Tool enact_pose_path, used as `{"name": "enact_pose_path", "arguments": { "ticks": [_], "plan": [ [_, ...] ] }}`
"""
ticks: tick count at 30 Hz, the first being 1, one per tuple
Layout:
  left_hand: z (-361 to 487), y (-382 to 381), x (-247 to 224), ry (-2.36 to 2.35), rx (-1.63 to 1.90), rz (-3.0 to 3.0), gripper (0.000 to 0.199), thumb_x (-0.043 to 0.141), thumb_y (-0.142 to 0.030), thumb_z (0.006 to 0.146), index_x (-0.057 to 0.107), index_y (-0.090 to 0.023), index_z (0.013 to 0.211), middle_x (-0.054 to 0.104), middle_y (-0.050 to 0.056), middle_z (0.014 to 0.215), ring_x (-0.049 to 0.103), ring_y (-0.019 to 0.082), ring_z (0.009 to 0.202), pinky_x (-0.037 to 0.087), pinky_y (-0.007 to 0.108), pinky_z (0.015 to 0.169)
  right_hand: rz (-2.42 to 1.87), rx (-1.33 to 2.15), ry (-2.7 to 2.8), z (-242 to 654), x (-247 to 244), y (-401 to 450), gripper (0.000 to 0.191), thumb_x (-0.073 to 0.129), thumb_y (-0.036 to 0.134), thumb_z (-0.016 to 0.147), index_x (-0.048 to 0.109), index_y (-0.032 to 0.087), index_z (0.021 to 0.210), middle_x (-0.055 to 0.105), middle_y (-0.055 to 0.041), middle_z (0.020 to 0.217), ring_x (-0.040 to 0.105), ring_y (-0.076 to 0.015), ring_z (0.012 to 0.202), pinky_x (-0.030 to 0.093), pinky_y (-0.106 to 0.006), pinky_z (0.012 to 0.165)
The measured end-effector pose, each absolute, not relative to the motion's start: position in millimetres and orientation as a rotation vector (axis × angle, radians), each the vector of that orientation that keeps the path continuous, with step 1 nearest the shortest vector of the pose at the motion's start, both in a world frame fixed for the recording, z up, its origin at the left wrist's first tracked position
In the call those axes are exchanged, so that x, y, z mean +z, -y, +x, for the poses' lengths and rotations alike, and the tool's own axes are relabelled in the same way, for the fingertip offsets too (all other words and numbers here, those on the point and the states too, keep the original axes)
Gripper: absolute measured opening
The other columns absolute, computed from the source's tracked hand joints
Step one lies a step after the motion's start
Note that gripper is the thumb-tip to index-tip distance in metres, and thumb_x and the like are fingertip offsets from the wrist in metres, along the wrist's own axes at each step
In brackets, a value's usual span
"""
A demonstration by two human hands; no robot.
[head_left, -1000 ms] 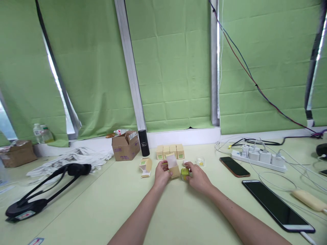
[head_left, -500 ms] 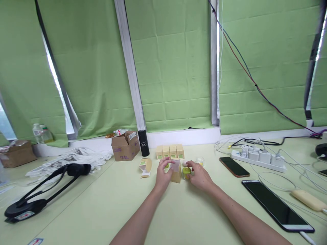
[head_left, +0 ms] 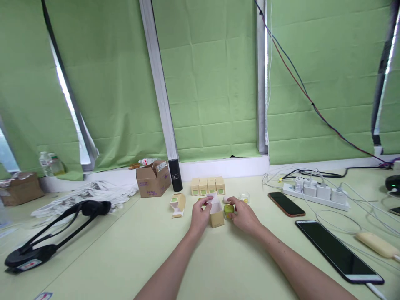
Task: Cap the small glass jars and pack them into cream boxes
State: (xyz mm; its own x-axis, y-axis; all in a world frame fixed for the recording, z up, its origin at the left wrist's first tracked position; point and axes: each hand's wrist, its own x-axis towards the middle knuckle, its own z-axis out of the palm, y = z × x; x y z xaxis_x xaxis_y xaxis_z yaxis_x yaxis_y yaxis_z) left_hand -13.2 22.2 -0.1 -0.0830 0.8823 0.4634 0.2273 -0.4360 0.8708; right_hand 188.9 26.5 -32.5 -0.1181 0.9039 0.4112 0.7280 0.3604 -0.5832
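The left hand (head_left: 199,212) is holding an open carton (head_left: 217,220) at its side and raised flap, while the right hand (head_left: 244,214) is gripping a green jar (head_left: 228,210) just beside it — both in front of a row of small boxes (head_left: 207,186) on the tabletop (head_left: 218,271). The step in hand seems to be lining up jar and carton, with the jar sitting outside. Fitting it in would be calling for a steady carton, flaps held clear — then a careful lift over the rim.
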Motion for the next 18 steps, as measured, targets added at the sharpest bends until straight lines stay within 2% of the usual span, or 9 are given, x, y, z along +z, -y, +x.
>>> {"name": "enact_pose_path", "arguments": {
  "ticks": [4, 8, 14, 18],
  "plan": [
    [-13, -23, -2, -1.188, 1.545, 1.604, 0.034, 0.064, -0.016, 0.075, 0.08, -0.018, 0.105, 0.077, 0.01, 0.113, 0.065, 0.024, 0.097, 0.048, 0.036, 0.096, -1.416, 0.304, 1.789, 191, -26, -26, 0.044, 0.061, 0.015, 0.081, 0.057, 0.026, 0.123, 0.071, -0.0054, 0.114, 0.067, -0.0217, 0.091, 0.049, -0.034, 0.08],
    [-13, -25, -5, -1.143, 1.515, 1.551, 0.039, 0.062, -0.013, 0.072, 0.08, -0.017, 0.106, 0.077, 0.01, 0.115, 0.065, 0.025, 0.103, 0.046, 0.037, 0.099, -1.277, 0.343, 1.598, 193, -14, -25, 0.037, 0.059, 0.025, 0.084, 0.055, 0.026, 0.12, 0.069, -0.0071, 0.116, 0.066, -0.0194, 0.078, 0.054, -0.037, 0.076],
    [-13, -28, -9, -1.053, 1.481, 1.484, 0.046, 0.059, -0.011, 0.067, 0.08, -0.018, 0.106, 0.076, 0.01, 0.119, 0.064, 0.027, 0.111, 0.045, 0.038, 0.103, -0.875, 0.534, 1.39, 186, 3, -14, 0.037, 0.061, 0.039, 0.087, 0.05, 0.025, 0.12, 0.06, -0.0117, 0.129, 0.067, -0.0254, 0.101, 0.059, -0.031, 0.061],
    [-13, -29, -10, -1.01, 1.459, 1.488, 0.048, 0.057, -0.013, 0.064, 0.08, -0.017, 0.107, 0.077, 0.009, 0.113, 0.066, 0.027, 0.107, 0.047, 0.038, 0.099, -0.762, 0.594, 1.414, 177, 7, -1, 0.039, 0.058, 0.04, 0.091, 0.045, 0.027, 0.125, 0.056, -0.0122, 0.132, 0.067, -0.0258, 0.105, 0.057, -0.027, 0.053]
  ]
}}
